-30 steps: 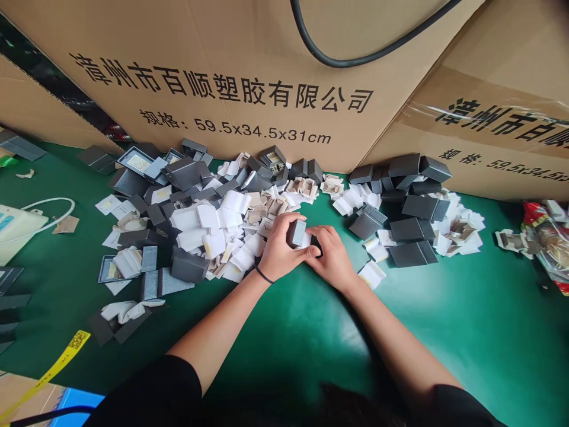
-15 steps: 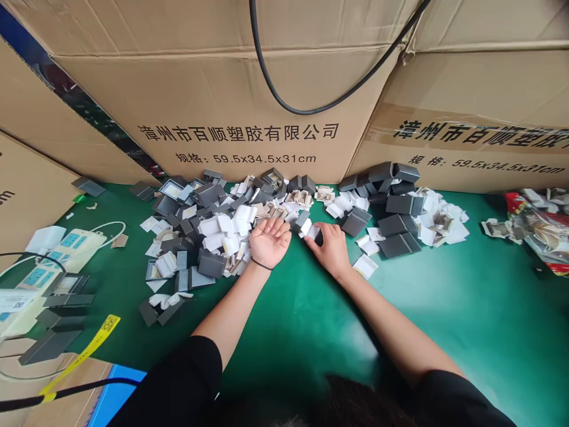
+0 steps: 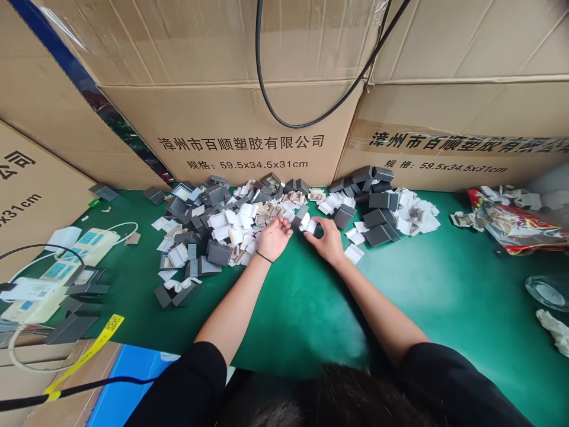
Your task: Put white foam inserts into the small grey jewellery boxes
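My right hand has its thumb and fingers around a small white folded card piece at the middle of the table. Just behind that piece is a small dark grey box; I cannot tell whether the two are joined. A short way to the left, my left hand is turned palm up, its fingers loosely bent and nothing visible in them. It lies against the right edge of a heap of white card inserts and grey boxes, some of them opened.
A second stack of grey boxes stands to the right, beside crumpled white inserts. Large cardboard cartons wall the back of the green table. Left is a power strip; right, a red plastic bag and a glass dish.
The camera view has shifted, bringing the glass dish into sight at the right. The left hand's fingers are more bent and tipped toward the right hand. The right hand still grips the white card piece.
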A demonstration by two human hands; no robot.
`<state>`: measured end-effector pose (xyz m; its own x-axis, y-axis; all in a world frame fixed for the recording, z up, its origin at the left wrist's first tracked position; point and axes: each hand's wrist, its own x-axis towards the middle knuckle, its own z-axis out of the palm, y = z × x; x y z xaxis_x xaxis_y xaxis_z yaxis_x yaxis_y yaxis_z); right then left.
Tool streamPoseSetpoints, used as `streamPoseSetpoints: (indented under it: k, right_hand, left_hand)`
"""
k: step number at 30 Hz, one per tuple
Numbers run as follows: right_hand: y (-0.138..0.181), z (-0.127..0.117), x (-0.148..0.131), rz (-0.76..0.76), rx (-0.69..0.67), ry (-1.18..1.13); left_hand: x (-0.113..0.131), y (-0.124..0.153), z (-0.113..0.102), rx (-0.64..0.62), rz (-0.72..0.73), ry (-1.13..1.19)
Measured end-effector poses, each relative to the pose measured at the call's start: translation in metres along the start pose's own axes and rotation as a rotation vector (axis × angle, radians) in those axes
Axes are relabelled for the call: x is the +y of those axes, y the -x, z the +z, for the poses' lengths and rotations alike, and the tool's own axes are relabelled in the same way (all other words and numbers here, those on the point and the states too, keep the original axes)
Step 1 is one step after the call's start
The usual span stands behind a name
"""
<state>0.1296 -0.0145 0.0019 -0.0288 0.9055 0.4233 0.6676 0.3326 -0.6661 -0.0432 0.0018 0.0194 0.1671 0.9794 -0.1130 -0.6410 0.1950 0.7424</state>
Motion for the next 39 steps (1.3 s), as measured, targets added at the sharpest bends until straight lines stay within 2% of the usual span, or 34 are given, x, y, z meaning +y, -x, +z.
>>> streamPoseSetpoints:
  k: [3,6,8,12,16,21,27,30,35,39]
  right_hand:
    - [0.013,-0.008,-0.005,0.029,0.013,-0.162]
    - [0.022,-0.009,-0.006,0.076,-0.020,-0.289]
    - [0.023,-0.007,-0.006,0.123,-0.037,-0.346]
    - [0.020,-0.007,-0.010,0.133,-0.054,-0.386]
    - [0.018,-0.012,-0.017,0.012,-0.008,-0.326]
    - [0.017,-0.015,-0.017,-0.136,-0.013,-0.212]
    - [0.019,-0.014,-0.015,-0.170,-0.063,-0.196]
    - [0.018,-0.014,-0.016,-0.082,-0.049,-0.264]
    - [0.014,-0.012,-0.017,0.206,0.003,-0.431]
    - [0.013,-0.007,-0.017,0.263,-0.002,-0.506]
  left_hand:
    - [-0.003,0.006,0.004,-0.119,0.055,-0.100]
    - [-0.005,0.010,0.008,-0.277,-0.012,-0.223]
    - [-0.006,0.010,0.008,-0.317,-0.057,-0.280]
    - [-0.010,0.005,0.002,-0.234,-0.047,-0.353]
    - [-0.013,0.003,0.001,-0.140,-0.050,-0.372]
    - [-0.013,0.005,0.004,-0.090,-0.052,-0.389]
    - [-0.012,0.003,0.003,-0.041,-0.068,-0.404]
    - [-0.012,0.002,0.003,-0.040,-0.084,-0.414]
    - [-0.013,0.002,0.003,-0.096,-0.090,-0.438]
    - [-0.013,0.003,0.004,-0.143,-0.094,-0.485]
